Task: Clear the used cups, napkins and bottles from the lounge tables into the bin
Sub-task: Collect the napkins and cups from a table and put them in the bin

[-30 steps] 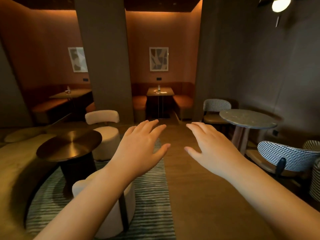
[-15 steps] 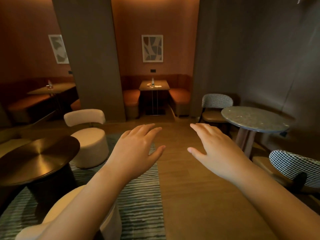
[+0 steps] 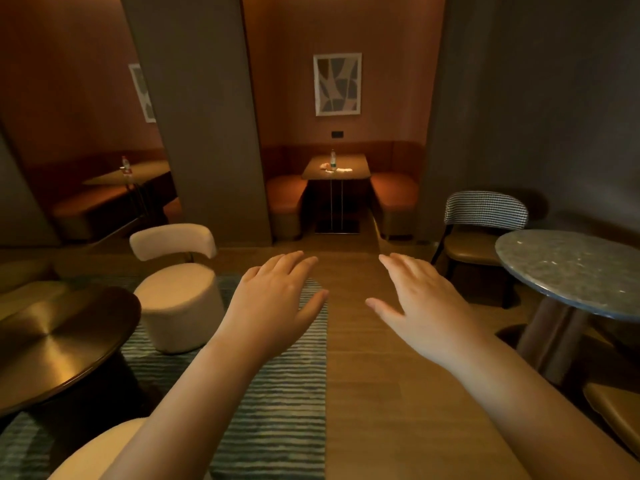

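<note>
both hands out front, palms down, nothing held. left hand (image 3: 273,299) at 11 o'clock: fingers straight and close together, thumb splayed to the side. right hand (image 3: 422,306) at 1 o'clock: same pose, fingers flat, thumb out toward the left hand. the two are apart and touch nothing, hovering over the wood floor (image 3: 398,393) and the edge of the striped rug (image 3: 277,393).

near 9 o'clock: round brass-top counter (image 3: 52,341), partly cut by the frame. just past it at 10 o'clock: cream round chair (image 3: 176,299) with a low curved back. near 3 o'clock: round grey stone counter (image 3: 571,271). beyond that at 2 o'clock: houndstooth-back chair (image 3: 485,216).

far 12 o'clock: booth counter (image 3: 353,164) between two orange benches (image 3: 285,199). on it an upright clear bottle (image 3: 332,158), a crumpled napkin (image 3: 325,167) just left of its base, and another pale scrap (image 3: 343,170) just right of it. framed picture (image 3: 337,84) on the wall above.

far 10 o'clock, past the grey pillar (image 3: 201,116): second booth counter (image 3: 145,171) with an upright red-label bottle (image 3: 125,165). whatever sits at that bottle's base is too blurred to tell.
</note>
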### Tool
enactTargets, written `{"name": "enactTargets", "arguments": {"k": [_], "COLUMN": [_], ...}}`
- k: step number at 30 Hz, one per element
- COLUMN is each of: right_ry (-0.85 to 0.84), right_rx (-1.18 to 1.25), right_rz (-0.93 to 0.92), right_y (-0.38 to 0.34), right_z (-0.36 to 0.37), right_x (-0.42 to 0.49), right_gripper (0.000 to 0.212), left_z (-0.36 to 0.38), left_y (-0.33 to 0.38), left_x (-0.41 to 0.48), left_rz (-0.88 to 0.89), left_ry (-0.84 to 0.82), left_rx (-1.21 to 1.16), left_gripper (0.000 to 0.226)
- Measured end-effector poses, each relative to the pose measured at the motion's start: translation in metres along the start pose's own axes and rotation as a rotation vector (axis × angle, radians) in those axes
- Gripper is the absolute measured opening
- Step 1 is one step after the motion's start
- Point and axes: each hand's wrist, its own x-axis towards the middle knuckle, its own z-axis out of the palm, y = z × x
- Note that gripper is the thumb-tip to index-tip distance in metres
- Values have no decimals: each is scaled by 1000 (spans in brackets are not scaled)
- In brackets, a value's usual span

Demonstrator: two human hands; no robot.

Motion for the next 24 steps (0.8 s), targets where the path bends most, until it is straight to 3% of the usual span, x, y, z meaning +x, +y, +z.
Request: {"name": "enactTargets", "arguments": {"k": [13, 24], "right_ry": [-14, -46], "right_rx": [-14, 17], "right_rz": [-22, 51], "right_y": [102, 184], "right_z": [71, 127], "right_x": [283, 504], "right_gripper": [73, 72], "left_z": [122, 197], "left_y": [-75, -142], "left_x": [278, 508], "left_rz": [-11, 99], "left_ry": [74, 92], "left_rx": [-25, -88], "left_gripper": [61, 56]}}
